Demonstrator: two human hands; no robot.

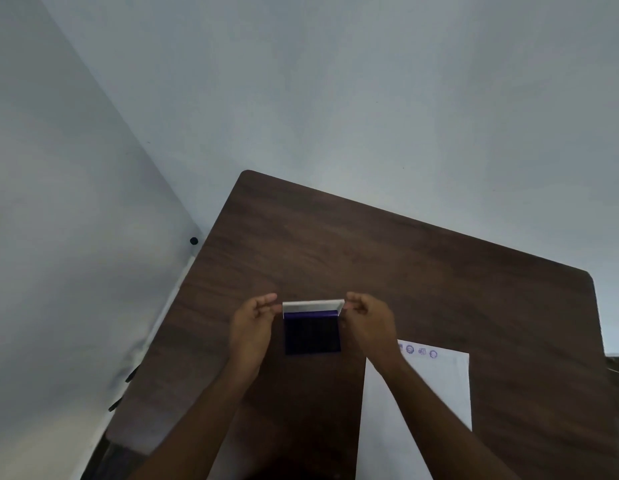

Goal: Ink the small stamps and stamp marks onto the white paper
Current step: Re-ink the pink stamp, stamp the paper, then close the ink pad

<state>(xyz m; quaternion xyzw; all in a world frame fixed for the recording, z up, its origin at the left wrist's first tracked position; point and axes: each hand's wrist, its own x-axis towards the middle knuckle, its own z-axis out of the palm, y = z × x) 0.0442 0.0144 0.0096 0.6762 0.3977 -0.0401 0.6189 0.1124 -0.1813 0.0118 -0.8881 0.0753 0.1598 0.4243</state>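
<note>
No brand or label can be read anywhere; the only printing in sight is a row of small purple stamp marks [421,351] along the far edge of the white paper [436,386], three of them round and one boxy, too small for me to make out any words.

The ink pad [312,336] lies open on the dark wood table [405,265] between my two hands, its dark purple pad facing up. Its lid [313,306] stands tilted up at the far edge, showing a pale inner face. My left hand [254,327] is at the lid's left end, fingers curled, with fingertips and thumb pinching that corner. My right hand [368,322] is at the lid's right end, fingers curled the same way, pinching the opposite corner. So the pad's open face sits just beneath and between my fingers, nearer to me than the lid I hold.

The white paper lies on the table to the right of the ink pad and closer to me, partly under my right forearm; it is near the pad but not touching it. I cannot see any stamps in my fingers.

A pale wall [335,81] rises behind the table.
</note>
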